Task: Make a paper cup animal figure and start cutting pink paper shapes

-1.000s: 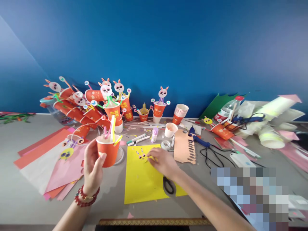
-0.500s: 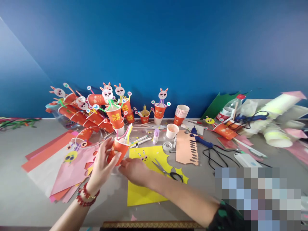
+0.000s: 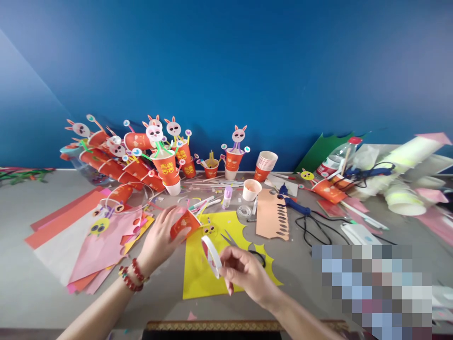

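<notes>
Left grip: closed round red-orange tapered paper cup, pale-printed, tipped sideways, straws at mouth. Right grip: pinching thin white ring-shaped tape roll, reddish inside, above flat yellow paper sheet, right edge scalloped. On sheet: black-handled metal scissors. Beyond, on grey matte counter: peach paper panel, oval slots. Versus half second earlier: cup tipped further; right grip moved off cup, tape roll now showing in it.
</notes>
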### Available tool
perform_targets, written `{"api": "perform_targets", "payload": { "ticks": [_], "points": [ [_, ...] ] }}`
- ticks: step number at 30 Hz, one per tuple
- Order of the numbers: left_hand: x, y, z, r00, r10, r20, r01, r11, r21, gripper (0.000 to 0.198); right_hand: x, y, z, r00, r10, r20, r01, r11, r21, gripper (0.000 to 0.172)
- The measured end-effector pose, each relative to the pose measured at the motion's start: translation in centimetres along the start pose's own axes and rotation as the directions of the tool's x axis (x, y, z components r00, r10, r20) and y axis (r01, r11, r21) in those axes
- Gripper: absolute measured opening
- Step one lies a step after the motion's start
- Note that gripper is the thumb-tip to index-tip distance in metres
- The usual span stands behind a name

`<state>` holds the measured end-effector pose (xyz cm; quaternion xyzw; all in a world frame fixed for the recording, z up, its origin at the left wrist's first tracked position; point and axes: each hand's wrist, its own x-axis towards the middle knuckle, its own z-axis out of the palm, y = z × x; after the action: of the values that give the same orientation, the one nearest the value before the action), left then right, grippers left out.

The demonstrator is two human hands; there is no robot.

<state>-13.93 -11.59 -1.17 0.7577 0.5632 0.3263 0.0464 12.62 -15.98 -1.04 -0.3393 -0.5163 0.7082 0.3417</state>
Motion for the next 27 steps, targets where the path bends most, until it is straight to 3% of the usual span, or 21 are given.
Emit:
{"api": "perform_targets", "payload": {
  "ticks": [3, 5, 7, 10, 12, 15, 18, 21, 24, 27],
  "points": [
    [-0.8, 2.8, -2.0, 0.991, 0.09, -0.103, -0.099, 0.992, -0.081, 0.035, 0.3, 0.3, 0.6, 0.997, -0.015, -0.074, 0.025, 0.99, 0.136, 0.036],
    [-1.7, 5.0, -2.5, 0.979, 0.189, -0.076, -0.198, 0.969, -0.147, 0.031, 0.5, 0.4, 1.3, 0.993, -0.026, -0.116, 0.047, 0.982, 0.183, 0.036],
    [-2.5, 6.9, -2.0, 0.96, 0.28, 0.003, -0.273, 0.941, -0.198, 0.031, 0.6, 0.5, 1.9, 0.988, -0.038, -0.15, 0.069, 0.976, 0.206, 0.036],
    [-3.3, 8.6, -0.3, 0.964, 0.263, 0.037, -0.246, 0.935, -0.254, 0.024, 0.5, 0.5, 2.3, 0.982, -0.075, -0.175, 0.105, 0.98, 0.168, 0.034],
    [-3.5, 8.9, 0.6, 0.972, 0.232, 0.035, -0.208, 0.922, -0.328, 0.016, 0.3, 0.2, 2.1, 0.978, -0.114, -0.172, 0.126, 0.99, 0.059, 0.031],
    [-3.5, 9.0, 1.2, 0.979, 0.192, 0.064, -0.146, 0.889, -0.433, 0.015, -0.3, -0.5, 1.6, 0.947, -0.255, -0.197, 0.196, 0.941, -0.276, 0.023],
    [-3.6, 9.1, 1.2, 0.982, 0.175, 0.077, -0.122, 0.882, -0.456, 0.017, -0.8, -1.2, 1.1, 0.826, -0.508, -0.246, 0.304, 0.768, -0.564, 0.004],
    [-3.5, 9.4, 1.2, 0.984, 0.171, 0.055, -0.131, 0.893, -0.431, 0.012, -0.9, -1.4, 1.2, 0.743, -0.641, -0.195, 0.381, 0.644, -0.664, 0.018],
    [-3.5, 9.5, 1.5, 0.98, 0.194, 0.037, -0.164, 0.902, -0.401, 0.012, -0.8, -1.2, 1.5, 0.729, -0.665, -0.163, 0.373, 0.585, -0.72, 0.026],
    [-3.3, 9.5, 1.7, 0.974, 0.225, 0.009, -0.208, 0.914, -0.35, 0.014, -0.6, -1.0, 1.7, 0.736, -0.647, -0.2, 0.329, 0.599, -0.73, 0.017]
  ]
}}
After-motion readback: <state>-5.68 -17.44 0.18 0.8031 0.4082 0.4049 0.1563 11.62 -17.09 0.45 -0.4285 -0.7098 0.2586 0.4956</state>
